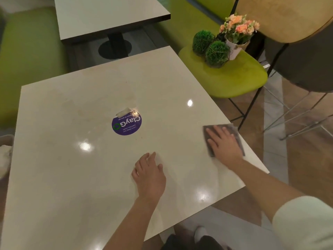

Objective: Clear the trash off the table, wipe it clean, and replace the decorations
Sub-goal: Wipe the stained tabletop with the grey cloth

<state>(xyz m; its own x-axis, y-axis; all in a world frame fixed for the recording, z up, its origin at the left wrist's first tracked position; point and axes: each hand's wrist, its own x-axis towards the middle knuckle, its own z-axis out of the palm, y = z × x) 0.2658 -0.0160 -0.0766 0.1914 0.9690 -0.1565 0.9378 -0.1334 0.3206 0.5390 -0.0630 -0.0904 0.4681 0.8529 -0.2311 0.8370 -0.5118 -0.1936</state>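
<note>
A glossy cream table (pixel 72 168) fills the view, with a round purple sticker (pixel 126 124) near its middle and a small scrap of paper (pixel 123 112) at the sticker's far edge. My right hand (pixel 222 142) presses flat, fingers straight, on a grey-brown cloth (pixel 234 130) at the table's right edge. My left hand (pixel 150 175) rests on the bare tabletop with fingers loosely spread, left of the cloth. The decorations stand on a green chair seat (pixel 234 78) at the far right: two green moss balls (pixel 215 53) and a white pot of orange flowers (pixel 237 33).
A second table (pixel 108 15) stands beyond, with green benches (pixel 30 56) on the left and at the back. A tan chair (pixel 297 24) with metal legs stands at the right. A pale object (pixel 5 156) lies past the table's left edge.
</note>
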